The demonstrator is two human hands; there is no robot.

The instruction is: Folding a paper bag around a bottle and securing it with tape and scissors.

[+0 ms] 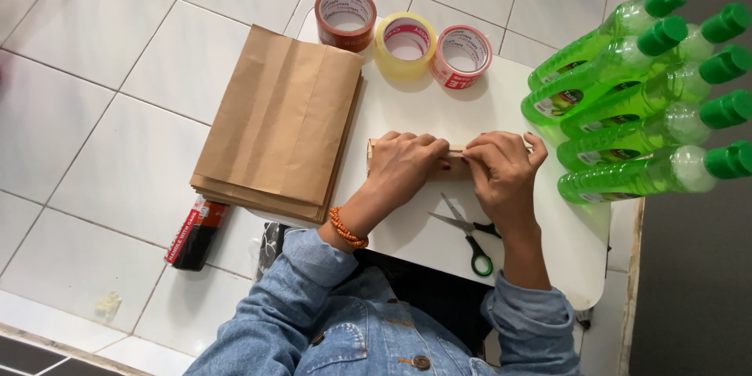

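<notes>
My left hand (403,166) and my right hand (503,171) both press down on a brown paper-wrapped parcel (456,167) that lies in the middle of a small white table (439,113). The fingers of both hands curl over its far edge, and most of the parcel is hidden beneath them. An orange bead bracelet (346,229) circles my left wrist. Green-handled scissors (468,233) lie on the table just behind my right hand.
A stack of brown paper sheets (282,121) overhangs the table's left side. Three tape rolls (405,43) stand at the far edge. Several green bottles (642,102) with green caps crowd the right side. A dark red-labelled can (196,233) lies on the white tiled floor.
</notes>
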